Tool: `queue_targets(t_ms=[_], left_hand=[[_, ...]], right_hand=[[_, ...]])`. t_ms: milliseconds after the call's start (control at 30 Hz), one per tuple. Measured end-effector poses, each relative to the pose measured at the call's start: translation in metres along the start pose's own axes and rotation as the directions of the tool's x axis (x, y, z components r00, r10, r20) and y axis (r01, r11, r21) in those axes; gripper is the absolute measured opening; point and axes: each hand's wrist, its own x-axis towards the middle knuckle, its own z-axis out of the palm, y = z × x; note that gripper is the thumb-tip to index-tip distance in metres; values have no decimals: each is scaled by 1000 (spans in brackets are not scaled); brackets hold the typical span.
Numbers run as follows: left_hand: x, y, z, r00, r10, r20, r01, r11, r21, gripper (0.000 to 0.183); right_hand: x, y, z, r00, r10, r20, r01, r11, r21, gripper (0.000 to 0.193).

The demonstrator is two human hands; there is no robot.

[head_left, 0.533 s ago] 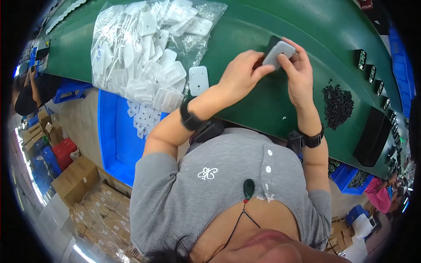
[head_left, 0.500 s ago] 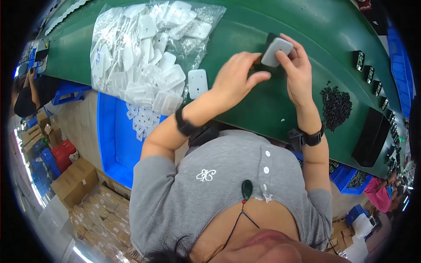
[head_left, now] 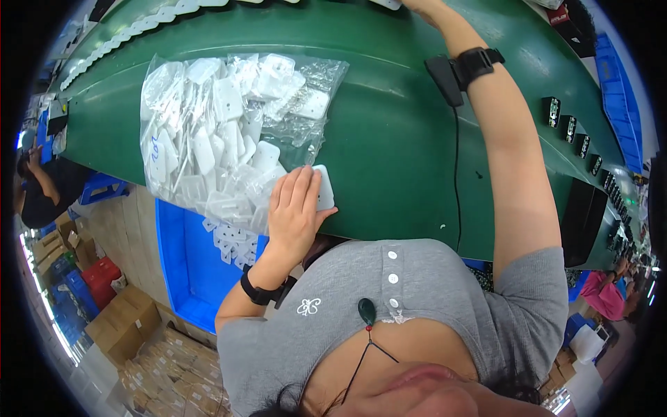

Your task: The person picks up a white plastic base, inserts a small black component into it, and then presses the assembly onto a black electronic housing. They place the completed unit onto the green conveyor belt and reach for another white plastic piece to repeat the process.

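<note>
My left hand (head_left: 295, 208) lies at the right edge of a clear plastic bag (head_left: 326, 76) full of white plastic covers (head_left: 226, 101). Its fingers and thumb close round a flat white plastic cover (head_left: 325, 189) with rounded corners and small holes. My right arm stretches far across the green table to the top edge of the view. There my right hand (head_left: 421, 5) is partly cut off, beside a white piece (head_left: 386, 3); its fingertips do not show. A black strap with a cabled black box (head_left: 445, 80) is on my right wrist.
White covers (head_left: 142, 26) form a row along the far edge. Black cases with green circuit boards (head_left: 551, 111) line the right side, beyond a black box (head_left: 583, 222). A blue bin (head_left: 182, 271) with small white parts stands below the table. A person (head_left: 48, 181) sits at far left.
My right hand has swung from the middle to the far edge. My left hand has left the white-covered black case and come down on the loose cover beside the bag.
</note>
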Motion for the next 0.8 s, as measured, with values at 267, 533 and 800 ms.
queue_targets(t_ms=[267,533,800], left_hand=[[13,-9,-5,997,50,-60,-55,996,-69,47],[27,-1,-17,980,-81,-182,24,955,-295,39],[56,41,4,971,-189,144,206,369,-906,12]], right_hand=[[11,17,-10,995,-36,-89,38,999,28,36],[-187,-72,-122,986,-155,-67,120,922,-369,37],[-380,-40,-97,988,91,-127,-136,900,-414,22]])
